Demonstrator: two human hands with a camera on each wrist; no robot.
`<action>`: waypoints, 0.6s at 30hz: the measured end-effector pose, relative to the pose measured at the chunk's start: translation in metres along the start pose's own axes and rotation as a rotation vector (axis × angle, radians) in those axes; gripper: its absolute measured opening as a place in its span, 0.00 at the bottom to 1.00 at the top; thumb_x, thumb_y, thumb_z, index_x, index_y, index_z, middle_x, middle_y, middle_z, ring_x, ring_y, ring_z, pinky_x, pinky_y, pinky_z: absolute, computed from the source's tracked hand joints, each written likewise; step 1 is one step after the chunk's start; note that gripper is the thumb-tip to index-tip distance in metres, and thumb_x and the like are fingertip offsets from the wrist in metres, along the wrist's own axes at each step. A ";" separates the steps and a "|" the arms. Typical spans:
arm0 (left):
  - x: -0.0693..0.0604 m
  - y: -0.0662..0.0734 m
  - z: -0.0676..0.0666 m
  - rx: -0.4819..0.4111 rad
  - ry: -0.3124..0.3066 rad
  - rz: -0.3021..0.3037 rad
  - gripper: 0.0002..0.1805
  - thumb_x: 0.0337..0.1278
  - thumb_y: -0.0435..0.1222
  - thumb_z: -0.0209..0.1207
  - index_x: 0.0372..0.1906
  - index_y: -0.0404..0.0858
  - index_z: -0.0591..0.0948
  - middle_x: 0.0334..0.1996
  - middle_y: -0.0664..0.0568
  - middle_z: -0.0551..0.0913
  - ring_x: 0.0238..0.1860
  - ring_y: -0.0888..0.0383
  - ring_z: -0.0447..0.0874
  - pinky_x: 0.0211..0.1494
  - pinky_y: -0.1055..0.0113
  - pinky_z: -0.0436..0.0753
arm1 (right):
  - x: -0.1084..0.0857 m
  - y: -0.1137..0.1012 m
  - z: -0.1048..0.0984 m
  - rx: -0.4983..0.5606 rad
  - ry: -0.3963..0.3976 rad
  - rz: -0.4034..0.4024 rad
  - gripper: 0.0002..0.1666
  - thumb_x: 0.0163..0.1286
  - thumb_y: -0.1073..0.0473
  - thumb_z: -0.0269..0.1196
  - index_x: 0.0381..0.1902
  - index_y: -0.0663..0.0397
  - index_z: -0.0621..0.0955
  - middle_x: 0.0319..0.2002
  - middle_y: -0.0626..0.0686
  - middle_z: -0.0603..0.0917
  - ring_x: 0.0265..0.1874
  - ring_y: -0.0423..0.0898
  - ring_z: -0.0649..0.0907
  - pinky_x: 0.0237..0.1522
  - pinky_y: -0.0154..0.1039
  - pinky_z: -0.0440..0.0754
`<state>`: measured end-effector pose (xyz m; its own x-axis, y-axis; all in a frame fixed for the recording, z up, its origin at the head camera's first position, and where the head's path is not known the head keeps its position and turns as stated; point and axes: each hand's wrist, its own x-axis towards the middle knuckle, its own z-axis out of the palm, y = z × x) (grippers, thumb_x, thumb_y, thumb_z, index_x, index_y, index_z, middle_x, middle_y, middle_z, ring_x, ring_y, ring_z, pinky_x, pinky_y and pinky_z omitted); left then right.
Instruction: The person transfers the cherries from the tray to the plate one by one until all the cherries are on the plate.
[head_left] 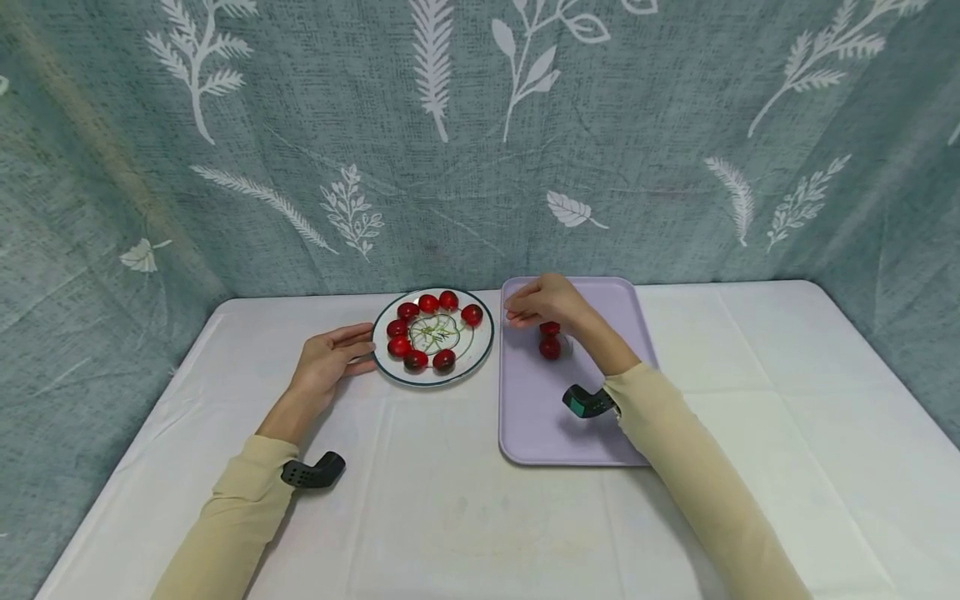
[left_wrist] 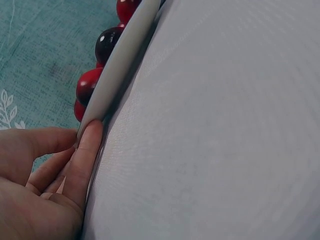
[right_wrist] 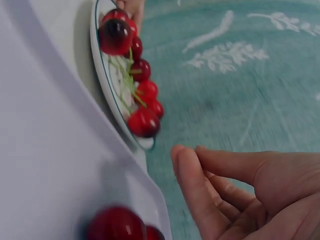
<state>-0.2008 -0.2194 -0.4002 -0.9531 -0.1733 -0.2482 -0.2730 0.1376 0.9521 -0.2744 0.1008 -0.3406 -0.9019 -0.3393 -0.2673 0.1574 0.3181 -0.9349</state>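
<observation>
A white plate (head_left: pixel 468 354) with a dark rim line bears several red cherries (head_left: pixel 398 346) in a rough ring. Their green stems (head_left: pixel 435 333) point inward and cross in the middle. My left hand (head_left: pixel 328 358) pinches the plate's left edge; in the left wrist view the thumb and a finger (left_wrist: pixel 90 145) meet at the rim. Over the upper left of a lilac tray (head_left: pixel 536 425) hovers my right hand (head_left: pixel 551 302), thumb and forefinger tips close together. Nothing shows between them in the right wrist view. Just below that hand, dark red cherries (head_left: pixel 550 347) lie on the tray.
A white cloth (head_left: pixel 420 517) covers the table. Close behind the plate and tray hangs a green curtain (head_left: pixel 450 208) with white leaf prints. The tray has a low raised rim and stands just right of the plate.
</observation>
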 end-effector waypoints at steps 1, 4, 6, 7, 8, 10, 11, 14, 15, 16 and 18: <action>0.000 0.000 0.000 -0.002 0.001 0.001 0.27 0.68 0.27 0.55 0.71 0.34 0.68 0.65 0.37 0.71 0.41 0.67 0.83 0.48 0.70 0.87 | -0.001 0.001 -0.005 -0.009 0.002 0.000 0.16 0.69 0.67 0.62 0.50 0.76 0.81 0.25 0.52 0.86 0.22 0.39 0.85 0.46 0.44 0.89; 0.000 0.000 0.000 -0.003 0.000 0.002 0.27 0.68 0.27 0.55 0.71 0.34 0.68 0.66 0.36 0.71 0.40 0.68 0.82 0.48 0.70 0.87 | -0.005 0.006 -0.019 -0.034 0.008 0.003 0.17 0.69 0.67 0.62 0.50 0.77 0.80 0.26 0.52 0.86 0.22 0.39 0.85 0.42 0.40 0.90; 0.000 0.000 0.001 -0.003 -0.001 0.003 0.27 0.68 0.27 0.55 0.71 0.34 0.68 0.66 0.36 0.70 0.40 0.68 0.82 0.48 0.70 0.87 | -0.007 0.010 -0.028 -0.048 0.014 0.010 0.17 0.69 0.67 0.62 0.51 0.78 0.80 0.26 0.52 0.86 0.22 0.39 0.85 0.39 0.38 0.90; 0.000 0.000 0.001 -0.002 -0.001 0.003 0.27 0.68 0.27 0.55 0.71 0.34 0.68 0.66 0.36 0.70 0.40 0.68 0.82 0.48 0.70 0.87 | -0.008 0.013 -0.032 -0.052 0.015 0.013 0.18 0.70 0.66 0.62 0.51 0.78 0.80 0.26 0.52 0.86 0.23 0.39 0.85 0.38 0.37 0.90; 0.000 0.000 0.001 -0.002 -0.002 0.004 0.27 0.68 0.27 0.55 0.71 0.34 0.68 0.66 0.36 0.70 0.40 0.68 0.82 0.48 0.70 0.87 | -0.009 0.015 -0.036 -0.059 0.016 0.016 0.18 0.70 0.66 0.62 0.51 0.78 0.79 0.26 0.52 0.86 0.23 0.39 0.85 0.38 0.36 0.90; 0.000 0.000 0.001 0.002 -0.002 0.003 0.27 0.68 0.27 0.55 0.71 0.34 0.68 0.66 0.36 0.70 0.40 0.68 0.82 0.48 0.70 0.87 | -0.010 0.020 -0.043 -0.067 0.016 0.027 0.19 0.70 0.66 0.62 0.52 0.78 0.79 0.26 0.51 0.86 0.23 0.39 0.85 0.39 0.36 0.90; 0.000 0.000 0.001 0.003 -0.004 0.003 0.27 0.68 0.27 0.55 0.71 0.34 0.68 0.66 0.37 0.70 0.40 0.68 0.82 0.48 0.70 0.87 | -0.011 0.022 -0.047 -0.065 0.016 0.035 0.19 0.70 0.66 0.61 0.52 0.78 0.79 0.26 0.51 0.86 0.23 0.39 0.85 0.39 0.36 0.90; 0.000 0.000 0.000 0.008 -0.004 -0.001 0.27 0.68 0.28 0.55 0.71 0.34 0.67 0.66 0.37 0.70 0.40 0.68 0.82 0.48 0.70 0.87 | -0.014 0.028 -0.056 -0.059 0.005 0.049 0.20 0.70 0.66 0.61 0.54 0.79 0.78 0.27 0.51 0.87 0.24 0.38 0.86 0.38 0.34 0.89; 0.000 0.000 0.000 0.011 -0.004 -0.002 0.27 0.68 0.28 0.55 0.71 0.34 0.67 0.66 0.37 0.70 0.40 0.68 0.82 0.48 0.70 0.87 | -0.014 0.029 -0.058 -0.056 0.000 0.053 0.20 0.71 0.67 0.61 0.54 0.80 0.77 0.27 0.51 0.87 0.24 0.38 0.86 0.37 0.34 0.89; 0.000 0.000 0.000 0.010 -0.004 -0.004 0.27 0.68 0.28 0.55 0.71 0.34 0.68 0.66 0.37 0.70 0.41 0.68 0.82 0.48 0.70 0.87 | -0.015 0.031 -0.061 -0.054 -0.006 0.057 0.20 0.71 0.67 0.60 0.54 0.80 0.77 0.27 0.52 0.87 0.24 0.39 0.86 0.36 0.33 0.89; 0.000 0.000 0.000 0.011 -0.006 -0.004 0.27 0.68 0.28 0.55 0.71 0.34 0.67 0.66 0.37 0.70 0.41 0.68 0.83 0.48 0.70 0.87 | -0.016 0.034 -0.066 -0.058 -0.023 0.053 0.20 0.71 0.67 0.60 0.54 0.81 0.76 0.27 0.52 0.87 0.25 0.39 0.86 0.36 0.33 0.89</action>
<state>-0.2007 -0.2193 -0.4002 -0.9528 -0.1682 -0.2529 -0.2780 0.1477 0.9492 -0.2811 0.1753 -0.3530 -0.8832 -0.3410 -0.3220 0.1806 0.3863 -0.9045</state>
